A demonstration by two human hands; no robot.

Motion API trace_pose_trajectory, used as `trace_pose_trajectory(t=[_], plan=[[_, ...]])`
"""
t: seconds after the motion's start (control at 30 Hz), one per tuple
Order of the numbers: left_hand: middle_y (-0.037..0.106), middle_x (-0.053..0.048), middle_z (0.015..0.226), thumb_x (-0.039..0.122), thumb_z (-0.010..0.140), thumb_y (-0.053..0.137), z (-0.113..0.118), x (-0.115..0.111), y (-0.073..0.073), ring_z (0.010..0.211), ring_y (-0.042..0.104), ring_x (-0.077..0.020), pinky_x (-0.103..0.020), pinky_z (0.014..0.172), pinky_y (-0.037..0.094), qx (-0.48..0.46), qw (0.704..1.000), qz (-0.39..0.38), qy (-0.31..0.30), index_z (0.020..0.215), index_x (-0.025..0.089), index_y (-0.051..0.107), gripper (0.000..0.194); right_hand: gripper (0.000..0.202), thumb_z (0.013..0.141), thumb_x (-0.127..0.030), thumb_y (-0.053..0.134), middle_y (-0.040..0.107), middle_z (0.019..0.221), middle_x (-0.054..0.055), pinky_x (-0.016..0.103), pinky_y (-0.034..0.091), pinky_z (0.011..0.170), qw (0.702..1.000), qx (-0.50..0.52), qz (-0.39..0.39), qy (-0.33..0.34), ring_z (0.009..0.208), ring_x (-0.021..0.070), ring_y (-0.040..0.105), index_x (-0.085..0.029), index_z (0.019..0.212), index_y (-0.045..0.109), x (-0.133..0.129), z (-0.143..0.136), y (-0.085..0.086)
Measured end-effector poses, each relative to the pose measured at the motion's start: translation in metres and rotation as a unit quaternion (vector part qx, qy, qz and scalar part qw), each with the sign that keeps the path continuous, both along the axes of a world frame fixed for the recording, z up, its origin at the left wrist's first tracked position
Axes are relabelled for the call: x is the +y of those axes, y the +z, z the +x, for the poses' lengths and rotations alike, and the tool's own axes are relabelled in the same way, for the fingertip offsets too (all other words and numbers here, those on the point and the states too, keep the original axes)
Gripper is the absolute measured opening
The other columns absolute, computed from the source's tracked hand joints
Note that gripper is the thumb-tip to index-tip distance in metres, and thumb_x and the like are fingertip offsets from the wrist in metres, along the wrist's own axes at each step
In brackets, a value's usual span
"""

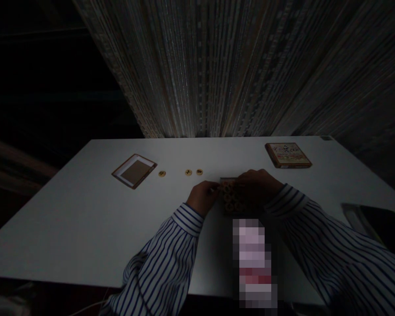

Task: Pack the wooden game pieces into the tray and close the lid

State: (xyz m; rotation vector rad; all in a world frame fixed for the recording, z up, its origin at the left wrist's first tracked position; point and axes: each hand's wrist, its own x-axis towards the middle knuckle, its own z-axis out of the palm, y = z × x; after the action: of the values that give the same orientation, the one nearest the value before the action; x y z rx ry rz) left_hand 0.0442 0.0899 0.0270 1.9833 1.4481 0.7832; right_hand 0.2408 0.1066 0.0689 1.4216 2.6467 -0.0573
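Observation:
A shallow box of round Chinese chess pieces [229, 206] sits on the white table in front of me, its right part dark in shadow. My left hand [204, 197] is at the box's left side, thumb and fingers closed on its edge. My right hand [261, 182] curls over the far right part of the box. Its fingertips are lost in shadow, so what they hold cannot be made out. Left of the box, three loose pieces lie face up: one piece [199, 172], a second piece [188, 172] close beside it, and a third piece [162, 174] farther left.
At the left lies an open box lid [134, 171] with a brown panel inside. A printed Chinese chess box [288, 155] rests at the back right. On the right edge is a dark flat object [382, 228]. A string curtain [210, 66] hangs behind the white table [85, 228].

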Motion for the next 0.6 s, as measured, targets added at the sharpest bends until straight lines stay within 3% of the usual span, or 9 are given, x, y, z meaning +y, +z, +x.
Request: trace_pose_trajectory(t=[0.2, 0.33, 0.47, 0.6], plan=[[0.065, -0.004, 0.080, 0.024, 0.074, 0.053, -0.017, -0.010, 0.007, 0.066, 0.056, -0.0113, -0.024, 0.064, 0.046, -0.043, 0.998, 0.038, 0.037, 0.089, 0.018, 0.065, 0.020, 0.028, 0.076, -0.024, 0.046, 0.064, 0.096, 0.008, 0.033, 0.044, 0.071, 0.981, 0.177, 0.073, -0.041, 0.088, 0.0198, 0.057, -0.019, 0.099, 0.060, -0.023, 0.033, -0.007], [0.063, -0.003, 0.076, 0.027, 0.074, 0.053, -0.031, -0.028, 0.007, 0.063, 0.055, -0.0106, -0.023, 0.059, 0.045, -0.065, 0.994, 0.056, 0.066, 0.088, 0.017, 0.065, 0.021, 0.028, 0.077, -0.025, 0.043, 0.065, 0.089, 0.008, 0.032, 0.048, 0.067, 0.955, 0.264, 0.085, -0.103, 0.075, 0.0170, 0.060, -0.018, 0.099, 0.059, -0.052, 0.044, -0.017], [0.063, -0.004, 0.073, 0.029, 0.074, 0.053, -0.041, -0.042, -0.004, 0.063, 0.055, -0.0111, -0.023, 0.059, 0.045, -0.068, 0.991, 0.058, 0.095, 0.085, 0.016, 0.065, 0.021, 0.029, 0.077, -0.030, 0.040, 0.066, 0.085, 0.006, 0.030, 0.049, 0.061, 0.929, 0.324, 0.086, -0.156, 0.068, 0.0158, 0.060, -0.020, 0.098, 0.059, -0.068, 0.045, -0.035], [0.063, -0.005, 0.075, 0.029, 0.074, 0.053, -0.044, -0.044, -0.018, 0.066, 0.057, -0.0123, -0.026, 0.065, 0.046, -0.053, 0.993, 0.070, 0.084, 0.085, 0.016, 0.065, 0.021, 0.031, 0.078, -0.033, 0.039, 0.066, 0.085, 0.007, 0.030, 0.050, 0.060, 0.905, 0.350, 0.110, -0.215, 0.066, 0.0162, 0.061, -0.019, 0.096, 0.060, -0.065, 0.050, -0.054]])
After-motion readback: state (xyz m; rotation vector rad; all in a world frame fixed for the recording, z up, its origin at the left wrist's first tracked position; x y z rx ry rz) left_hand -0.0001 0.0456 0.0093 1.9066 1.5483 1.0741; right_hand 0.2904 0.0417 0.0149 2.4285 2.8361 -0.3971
